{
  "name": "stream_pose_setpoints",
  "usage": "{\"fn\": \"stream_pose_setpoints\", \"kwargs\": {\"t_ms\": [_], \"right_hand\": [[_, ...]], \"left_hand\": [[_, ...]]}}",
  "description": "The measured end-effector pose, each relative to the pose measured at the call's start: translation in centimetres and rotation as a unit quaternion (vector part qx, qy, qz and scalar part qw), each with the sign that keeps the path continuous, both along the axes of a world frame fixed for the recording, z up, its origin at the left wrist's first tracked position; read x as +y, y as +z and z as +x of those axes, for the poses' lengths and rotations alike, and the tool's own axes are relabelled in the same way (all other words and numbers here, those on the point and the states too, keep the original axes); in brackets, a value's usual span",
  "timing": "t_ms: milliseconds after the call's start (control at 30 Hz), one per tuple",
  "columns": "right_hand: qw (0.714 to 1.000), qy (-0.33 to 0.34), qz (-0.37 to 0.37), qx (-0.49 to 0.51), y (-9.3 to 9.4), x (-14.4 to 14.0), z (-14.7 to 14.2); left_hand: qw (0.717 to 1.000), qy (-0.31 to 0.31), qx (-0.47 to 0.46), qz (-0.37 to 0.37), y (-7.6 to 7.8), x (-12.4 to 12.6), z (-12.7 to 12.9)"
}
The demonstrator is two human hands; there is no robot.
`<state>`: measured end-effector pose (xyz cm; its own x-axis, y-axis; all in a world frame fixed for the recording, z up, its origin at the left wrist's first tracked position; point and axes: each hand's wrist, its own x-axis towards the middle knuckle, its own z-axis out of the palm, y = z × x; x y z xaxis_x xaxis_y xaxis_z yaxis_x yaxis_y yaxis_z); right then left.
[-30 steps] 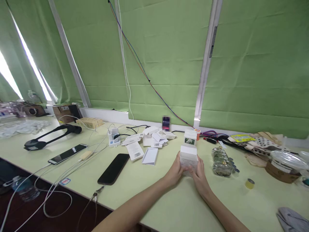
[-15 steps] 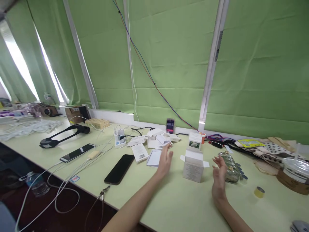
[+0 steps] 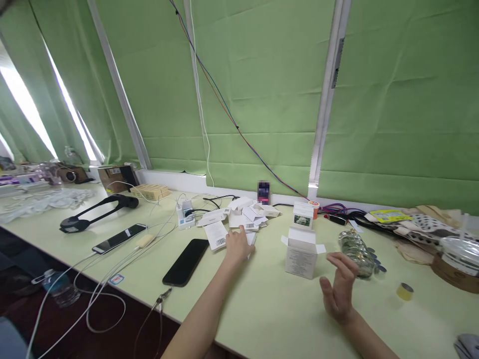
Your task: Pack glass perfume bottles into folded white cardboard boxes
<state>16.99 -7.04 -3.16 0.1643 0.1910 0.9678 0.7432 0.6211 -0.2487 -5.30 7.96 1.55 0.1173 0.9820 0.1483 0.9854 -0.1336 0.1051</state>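
Both hands have left the white carton (image 3: 301, 253): it stands upright on the bench (image 3: 269, 309), top flaps open, nothing visibly inside yet. Left hand (image 3: 236, 244) now presses on a folded white leaflet (image 3: 250, 239), grip closing on it. Right hand (image 3: 339, 289) hovers open and empty, just right of the carton.

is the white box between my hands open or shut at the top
Open. The white box stands upright on the table with its side flaps sticking out at the top. Neither the left hand nor the right hand touches it.
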Motion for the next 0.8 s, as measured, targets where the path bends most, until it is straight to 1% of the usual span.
{"fn": "stream_pose_setpoints", "kwargs": {"t_ms": [100,267,367,433,467,500,533,567,633,667,700,733,767,800], "right_hand": [[0.997,0.01,0.004,-0.079,0.3,-0.6,-0.4],[0.989,0.031,0.014,-0.146,0.7,-1.2,-1.2],[0.983,0.049,0.015,-0.179,0.6,-1.2,-1.6],[0.978,0.056,0.018,-0.198,0.7,-1.3,-1.8],[0.977,0.057,0.02,-0.204,0.7,-1.3,-1.9],[0.977,0.059,0.02,-0.205,0.7,-1.4,-2.0],[0.977,0.062,0.016,-0.204,0.8,-1.4,-2.0],[0.977,0.066,0.008,-0.201,0.8,-1.4,-2.0],[0.979,0.076,-0.017,-0.186,0.7,-1.4,-1.9],[0.981,0.082,-0.031,-0.173,0.6,-1.4,-1.8],[0.983,0.09,-0.044,-0.156,0.5,-1.4,-1.7],[0.984,0.098,-0.053,-0.137,0.5,-1.4,-1.7],[0.985,0.109,-0.061,-0.118,0.5,-1.4,-1.6],[0.985,0.121,-0.068,-0.103,0.6,-1.4,-1.6]], "left_hand": [[1.0,-0.013,-0.006,-0.019,0.0,-0.1,0.1],[0.997,-0.045,-0.041,-0.058,-0.1,-0.4,0.3],[0.994,-0.057,-0.071,-0.063,0.5,-0.3,0.0],[0.982,-0.084,-0.154,-0.069,1.4,-0.2,-0.7],[0.961,-0.117,-0.236,-0.083,1.9,-0.2,-1.1],[0.92,-0.167,-0.335,-0.112,2.4,-0.3,-1.5],[0.862,-0.228,-0.426,-0.151,2.8,-0.4,-1.9],[0.791,-0.294,-0.502,-0.188,3.2,-0.5,-2.2],[0.652,-0.4,-0.596,-0.245,3.5,-1.2,-2.3],[0.595,-0.437,-0.616,-0.274,3.5,-1.6,-2.2],[0.552,-0.463,-0.621,-0.309,3.4,-2.0,-1.9],[0.52,-0.48,-0.611,-0.354,3.3,-2.5,-1.6],[0.498,-0.491,-0.59,-0.404,3.3,-2.9,-1.2],[0.484,-0.496,-0.562,-0.452,3.2,-3.3,-0.7]]}}
